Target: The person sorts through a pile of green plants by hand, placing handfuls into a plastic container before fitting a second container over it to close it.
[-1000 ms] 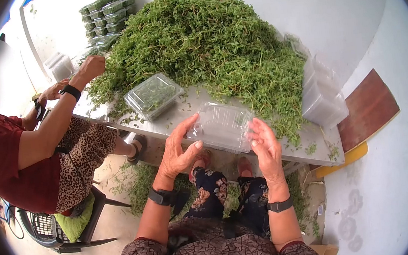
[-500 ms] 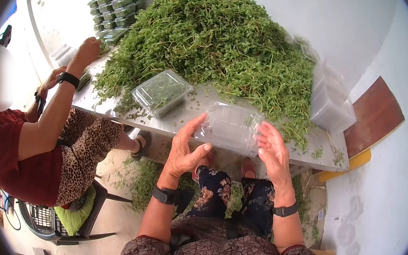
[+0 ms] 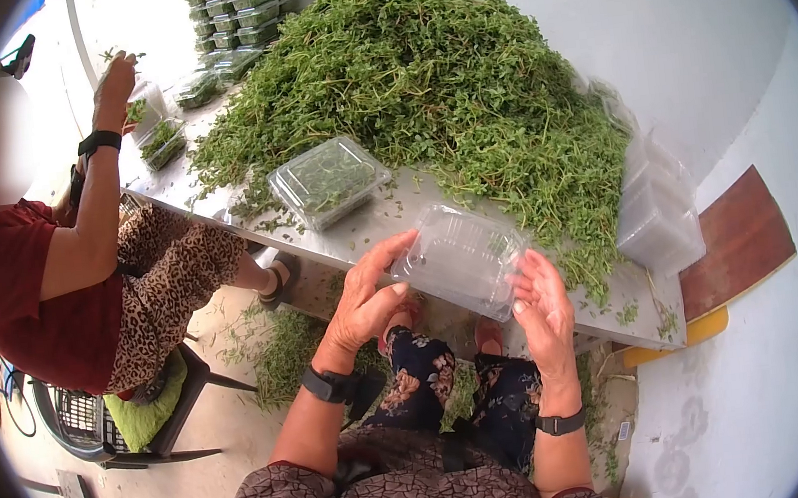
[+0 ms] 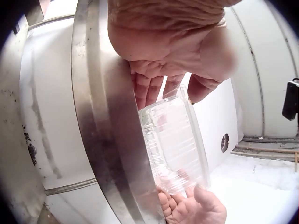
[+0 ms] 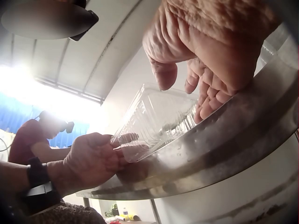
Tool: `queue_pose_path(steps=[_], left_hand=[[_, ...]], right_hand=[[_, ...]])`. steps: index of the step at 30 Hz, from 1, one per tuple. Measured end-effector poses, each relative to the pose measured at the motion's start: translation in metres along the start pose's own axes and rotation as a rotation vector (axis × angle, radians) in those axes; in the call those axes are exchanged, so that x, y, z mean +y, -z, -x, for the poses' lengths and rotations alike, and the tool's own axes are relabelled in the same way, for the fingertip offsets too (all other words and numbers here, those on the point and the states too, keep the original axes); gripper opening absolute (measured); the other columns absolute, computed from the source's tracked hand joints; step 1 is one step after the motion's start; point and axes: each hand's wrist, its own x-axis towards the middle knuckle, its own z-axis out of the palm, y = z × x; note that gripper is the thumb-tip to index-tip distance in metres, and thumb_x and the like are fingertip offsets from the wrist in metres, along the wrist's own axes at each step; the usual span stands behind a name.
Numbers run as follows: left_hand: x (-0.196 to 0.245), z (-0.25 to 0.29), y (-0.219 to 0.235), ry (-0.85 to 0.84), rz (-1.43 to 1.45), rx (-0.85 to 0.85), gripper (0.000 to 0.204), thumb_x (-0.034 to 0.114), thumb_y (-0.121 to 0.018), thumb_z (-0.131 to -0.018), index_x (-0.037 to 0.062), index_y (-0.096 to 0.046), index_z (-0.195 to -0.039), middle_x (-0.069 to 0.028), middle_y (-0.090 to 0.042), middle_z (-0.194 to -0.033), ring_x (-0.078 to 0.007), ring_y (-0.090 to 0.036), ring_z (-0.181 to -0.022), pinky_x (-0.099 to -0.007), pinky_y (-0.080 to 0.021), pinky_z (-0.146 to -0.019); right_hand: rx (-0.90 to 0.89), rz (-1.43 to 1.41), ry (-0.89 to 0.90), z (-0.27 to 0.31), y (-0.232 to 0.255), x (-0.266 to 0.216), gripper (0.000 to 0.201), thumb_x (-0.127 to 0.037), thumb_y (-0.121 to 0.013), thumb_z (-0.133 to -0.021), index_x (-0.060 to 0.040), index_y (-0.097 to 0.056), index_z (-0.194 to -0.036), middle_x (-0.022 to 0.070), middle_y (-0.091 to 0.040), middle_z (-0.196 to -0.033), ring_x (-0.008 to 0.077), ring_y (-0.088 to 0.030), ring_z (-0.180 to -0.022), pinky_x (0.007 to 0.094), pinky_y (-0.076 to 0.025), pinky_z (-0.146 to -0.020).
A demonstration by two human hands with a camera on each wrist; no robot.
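Note:
An empty clear plastic container (image 3: 463,257) sits at the front edge of the metal table (image 3: 395,212), directly before me. My left hand (image 3: 364,301) is at its left end, fingers extended along the side and thumb apart. At the opposite end my right hand (image 3: 544,310) has its relaxed fingers against the wall. The left wrist view shows the container (image 4: 174,140) between both hands, its bottom facing the table's rim. Behind it stands a closed box of greens (image 3: 329,180). A large heap of green leafy stems (image 3: 419,72) covers the back of the table.
Stacked clear containers (image 3: 658,212) stand at the right end, near a brown board (image 3: 737,243). Filled boxes (image 3: 243,13) are piled at the back left. Another person (image 3: 43,286) sits at the left, handling greens near an open filled box (image 3: 162,143). Stems (image 3: 284,358) litter the floor.
The head view has shifted, so the table appears further right and lower. My hands stay at the container's two ends. The other person's raised hand has moved left, away from the heap, with greens.

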Motion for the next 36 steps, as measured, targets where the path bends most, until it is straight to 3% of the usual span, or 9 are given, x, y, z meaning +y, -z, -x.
queue_pose_path(steps=[9, 15, 26, 28, 34, 36], left_hand=[[0.004, 0.0, 0.002, -0.024, -0.045, -0.006, 0.062, 0.024, -0.063, -0.074, -0.0022, -0.051, -0.129, -0.0139, -0.056, -0.125, -0.0251, -0.052, -0.12, -0.0373, -0.037, -0.105], [-0.001, 0.0, -0.002, 0.001, -0.009, 0.023, 0.062, 0.021, -0.071, -0.075, -0.0028, -0.049, -0.128, -0.0117, -0.057, -0.121, -0.0217, -0.056, -0.115, -0.0357, -0.04, -0.102], [-0.002, -0.002, -0.006, -0.004, -0.06, 0.024, 0.068, 0.026, -0.076, -0.074, -0.001, -0.045, -0.128, -0.0099, -0.054, -0.121, -0.02, -0.055, -0.114, -0.0347, -0.041, -0.1], [-0.003, -0.003, -0.009, -0.071, -0.207, 0.101, 0.07, 0.032, -0.078, -0.071, -0.0012, -0.049, -0.126, -0.0133, -0.061, -0.114, -0.0236, -0.061, -0.106, -0.0365, -0.046, -0.095], [-0.009, -0.003, -0.008, -0.088, -0.279, 0.094, 0.072, 0.038, -0.076, -0.071, -0.0008, -0.05, -0.125, -0.0178, -0.061, -0.113, -0.0302, -0.062, -0.105, -0.0375, -0.047, -0.093], [-0.008, -0.004, -0.007, -0.104, -0.316, 0.069, 0.072, 0.036, -0.076, -0.073, -0.0011, -0.046, -0.128, -0.0168, -0.059, -0.115, -0.0273, -0.06, -0.108, -0.0367, -0.045, -0.096]], right_hand=[[0.03, 0.009, -0.008, -0.001, -0.001, 0.002, 0.054, -0.006, -0.053, -0.089, -0.0018, -0.04, -0.141, 0.0219, -0.05, -0.134, 0.0262, -0.057, -0.113, 0.0378, -0.046, -0.096], [0.025, -0.057, 0.037, -0.001, 0.0, 0.007, 0.054, -0.019, -0.059, -0.095, -0.0018, -0.038, -0.142, 0.0202, -0.05, -0.136, 0.0249, -0.058, -0.112, 0.0365, -0.047, -0.094], [0.005, 0.039, 0.075, 0.001, 0.0, 0.008, 0.054, -0.025, -0.059, -0.097, -0.0044, -0.04, -0.144, 0.0154, -0.053, -0.137, 0.0198, -0.061, -0.107, 0.0321, -0.052, -0.085], [0.011, 0.037, 0.076, 0.001, 0.0, 0.008, 0.054, -0.025, -0.058, -0.097, -0.005, -0.04, -0.144, 0.0152, -0.053, -0.136, 0.0194, -0.061, -0.107, 0.0322, -0.052, -0.085], [0.025, 0.013, 0.06, -0.002, -0.001, 0.007, 0.054, -0.024, -0.056, -0.098, -0.0054, -0.037, -0.145, 0.0178, -0.051, -0.135, 0.0215, -0.061, -0.105, 0.0336, -0.052, -0.084], [0.032, -0.005, 0.037, -0.002, -0.003, 0.008, 0.052, -0.018, -0.053, -0.096, -0.0046, -0.035, -0.143, 0.0172, -0.05, -0.132, 0.021, -0.059, -0.105, 0.0321, -0.047, -0.084]])
